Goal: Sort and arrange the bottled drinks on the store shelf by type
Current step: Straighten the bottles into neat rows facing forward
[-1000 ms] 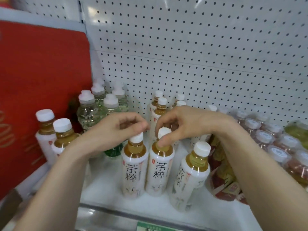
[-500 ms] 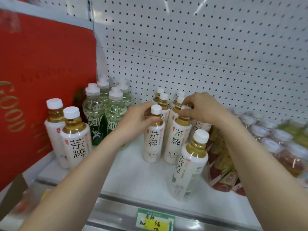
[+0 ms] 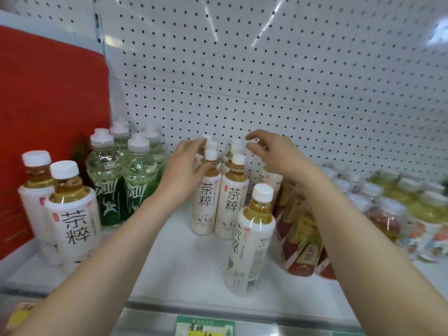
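Two rows of white-labelled tea bottles with amber tea and white caps stand mid-shelf, fronted by the left front tea bottle (image 3: 204, 202) and its neighbour (image 3: 232, 202). My left hand (image 3: 186, 170) wraps the left front bottle's neck, thumb in front and fingers behind. Hovering just right of the rear caps, my right hand (image 3: 274, 154) has curled fingers spread apart and holds nothing. One more tea bottle (image 3: 252, 238) stands alone nearer the front edge. A pair of tea bottles (image 3: 70, 214) stands at the far left. Another tea bottle is partly hidden under my right hand.
Green-labelled clear bottles (image 3: 126, 180) stand between the left pair and the middle rows. Red-and-yellow bottles (image 3: 300, 238) and shrink-wrapped packs of drinks (image 3: 388, 209) fill the right. A red board (image 3: 48, 117) bounds the left; pegboard (image 3: 266, 69) backs the shelf. A price tag (image 3: 206, 326) sits on the front rail.
Both hands have pushed the two front tea bottles back against the rows behind. My right hand has let go of its bottle's cap and lifted; my left hand stays at the other bottle's neck.
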Demonstrator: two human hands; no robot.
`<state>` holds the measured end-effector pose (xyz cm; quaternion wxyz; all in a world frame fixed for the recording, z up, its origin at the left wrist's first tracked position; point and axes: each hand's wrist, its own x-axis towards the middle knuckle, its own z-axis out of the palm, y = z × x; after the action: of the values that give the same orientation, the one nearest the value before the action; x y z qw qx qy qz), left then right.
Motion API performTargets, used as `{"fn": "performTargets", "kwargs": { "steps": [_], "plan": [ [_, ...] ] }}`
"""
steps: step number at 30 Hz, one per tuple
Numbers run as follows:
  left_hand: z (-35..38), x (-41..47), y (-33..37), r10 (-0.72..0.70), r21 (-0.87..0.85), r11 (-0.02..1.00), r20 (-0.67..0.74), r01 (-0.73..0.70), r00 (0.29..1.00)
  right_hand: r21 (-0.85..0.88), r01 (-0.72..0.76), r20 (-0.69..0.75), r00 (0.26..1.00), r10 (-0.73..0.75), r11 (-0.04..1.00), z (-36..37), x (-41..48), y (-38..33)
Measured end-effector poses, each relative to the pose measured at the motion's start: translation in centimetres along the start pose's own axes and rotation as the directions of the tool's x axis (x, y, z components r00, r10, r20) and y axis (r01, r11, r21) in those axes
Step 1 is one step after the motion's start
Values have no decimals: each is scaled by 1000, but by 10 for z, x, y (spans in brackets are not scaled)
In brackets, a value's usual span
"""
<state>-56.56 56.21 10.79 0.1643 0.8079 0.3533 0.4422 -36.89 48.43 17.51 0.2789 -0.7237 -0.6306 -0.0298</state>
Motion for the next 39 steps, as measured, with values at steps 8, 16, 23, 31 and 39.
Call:
{"fn": "performTargets", "kwargs": {
  "steps": [8,16,23,31,39],
  "plan": [
    [3,-57,62,147,-331,943,295,-44,944,-364,-153,96,975,200,919,-2,8,33],
    [-1,-75,60,79,-296,955,253,0,964,-302,-95,66,991,120,948,-9,-11,22],
    [-29,-68,29,-127,24,992,44,126,991,-118,98,252,966,-66,988,-25,-50,-3],
    [-20,-55,19,-133,18,991,-23,134,991,76,224,270,933,-237,972,-7,-59,-28],
    [-22,-41,19,-98,-119,987,94,109,991,25,198,25,980,-199,980,10,-58,-25]
  ]
}}
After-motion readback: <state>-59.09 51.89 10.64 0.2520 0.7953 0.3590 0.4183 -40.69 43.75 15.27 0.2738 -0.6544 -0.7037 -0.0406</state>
